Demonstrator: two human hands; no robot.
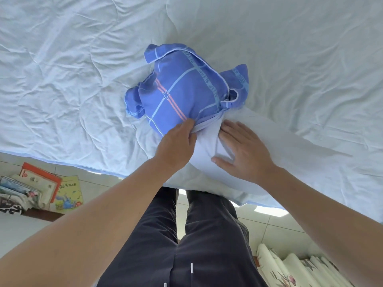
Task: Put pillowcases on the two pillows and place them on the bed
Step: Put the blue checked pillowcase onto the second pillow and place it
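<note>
A blue plaid pillowcase (182,90), printed with light-blue bands repeating the word "SLEEP" and crossed by pink stripes with a small star, is sitting bunched over the far end of a white pillow (259,146). The pillow is lying on a pale blue bed (83,69), its near end reaching the bed's edge below both hands.

Both bare forearms are reaching forward and down from the lower corners of the view. The left hand (178,146) is curling its fingers around the pillowcase's open hem, gripping the fabric where it meets the pillow. The right hand (242,150), just beside it, is lying flat with fingers straight and slightly spread, pressing on the uncovered pillow and grasping nothing.

Beneath the arms, the person's legs in dark trousers (186,245) are standing against the bed. Left of the left arm, a stack of children's books (41,189) with Chinese lettering too small to read is lying on the tiled floor (269,224).
</note>
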